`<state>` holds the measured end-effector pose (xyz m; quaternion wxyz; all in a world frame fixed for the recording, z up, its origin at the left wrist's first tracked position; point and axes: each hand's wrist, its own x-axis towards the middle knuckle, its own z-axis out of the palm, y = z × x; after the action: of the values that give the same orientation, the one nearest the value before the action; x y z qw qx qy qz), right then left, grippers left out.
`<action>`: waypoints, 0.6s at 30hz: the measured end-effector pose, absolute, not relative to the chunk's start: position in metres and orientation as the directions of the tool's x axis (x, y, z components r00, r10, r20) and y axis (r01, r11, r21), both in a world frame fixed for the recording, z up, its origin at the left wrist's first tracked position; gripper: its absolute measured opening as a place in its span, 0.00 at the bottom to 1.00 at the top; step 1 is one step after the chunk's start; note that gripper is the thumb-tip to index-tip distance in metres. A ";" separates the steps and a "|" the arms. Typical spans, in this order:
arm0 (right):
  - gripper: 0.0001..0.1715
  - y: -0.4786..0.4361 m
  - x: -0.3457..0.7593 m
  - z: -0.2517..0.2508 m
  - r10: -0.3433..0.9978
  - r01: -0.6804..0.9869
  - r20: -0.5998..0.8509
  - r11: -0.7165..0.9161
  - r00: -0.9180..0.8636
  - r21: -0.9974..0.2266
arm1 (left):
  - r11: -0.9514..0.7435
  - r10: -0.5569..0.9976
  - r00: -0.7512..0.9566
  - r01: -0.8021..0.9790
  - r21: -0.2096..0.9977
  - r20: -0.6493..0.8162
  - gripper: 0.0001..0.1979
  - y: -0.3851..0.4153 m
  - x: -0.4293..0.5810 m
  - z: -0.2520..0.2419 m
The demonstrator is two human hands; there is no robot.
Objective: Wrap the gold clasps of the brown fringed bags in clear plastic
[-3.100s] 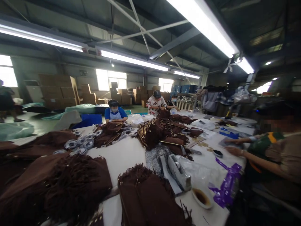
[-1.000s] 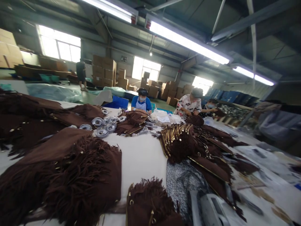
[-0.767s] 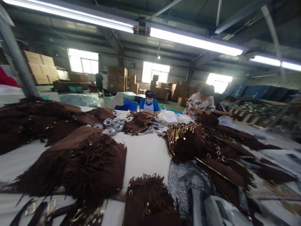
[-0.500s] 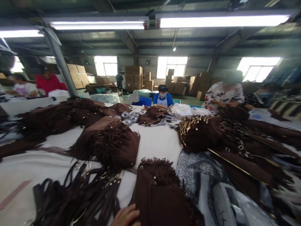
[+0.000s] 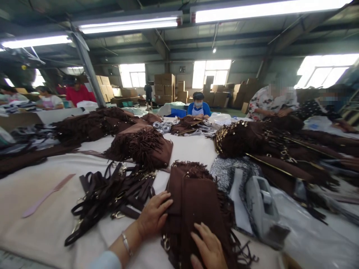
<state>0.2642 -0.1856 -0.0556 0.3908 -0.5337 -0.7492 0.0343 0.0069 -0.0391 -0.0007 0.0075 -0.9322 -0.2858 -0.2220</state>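
Observation:
A dark brown fringed bag (image 5: 200, 203) lies on the table right before me, its fringe along the far end and the right side. My left hand (image 5: 155, 213) rests against the bag's left edge with the fingers stretched out. On the bag's near part lies my right hand (image 5: 209, 244), palm down and fingers spread. Left of the bag is a heap of dark brown straps (image 5: 112, 194) with gold clasps. A silver bangle (image 5: 126, 243) circles my left wrist.
A grey tape dispenser (image 5: 263, 209) stands right of the bag. A pink comb (image 5: 49, 196) lies far left. More fringed bags (image 5: 140, 145) are piled beyond, with others (image 5: 246, 140) at right. Several people work around the table, one in blue (image 5: 199, 106) opposite.
The view has tilted down, showing more of the near table. My right hand has come into view on the bag, and more of my left hand and forearm shows.

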 end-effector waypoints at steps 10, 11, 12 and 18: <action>0.22 -0.277 0.354 0.001 0.868 0.488 0.225 -0.022 0.443 -0.873 | -0.584 0.771 0.353 0.724 0.368 0.530 0.12 -0.127 0.029 0.007; 0.21 -0.289 0.356 -0.007 0.866 0.565 0.271 -0.016 0.420 -0.825 | -0.565 0.799 0.363 0.724 0.394 0.479 0.11 -0.137 0.035 0.012; 0.21 -0.299 0.357 -0.017 0.868 0.645 0.329 0.013 0.372 -0.764 | -0.550 0.821 0.383 0.731 0.404 0.424 0.10 -0.145 0.043 0.018; 0.18 -0.315 0.352 -0.085 0.770 0.898 0.618 0.374 -0.160 -0.233 | -0.287 0.957 0.284 0.898 0.333 0.060 0.18 -0.144 0.095 0.049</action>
<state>0.3521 -0.3151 -0.0850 0.3400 -0.5515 -0.7559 -0.0941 0.0951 -0.1437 0.0494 -0.1178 -0.7925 -0.5853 -0.1248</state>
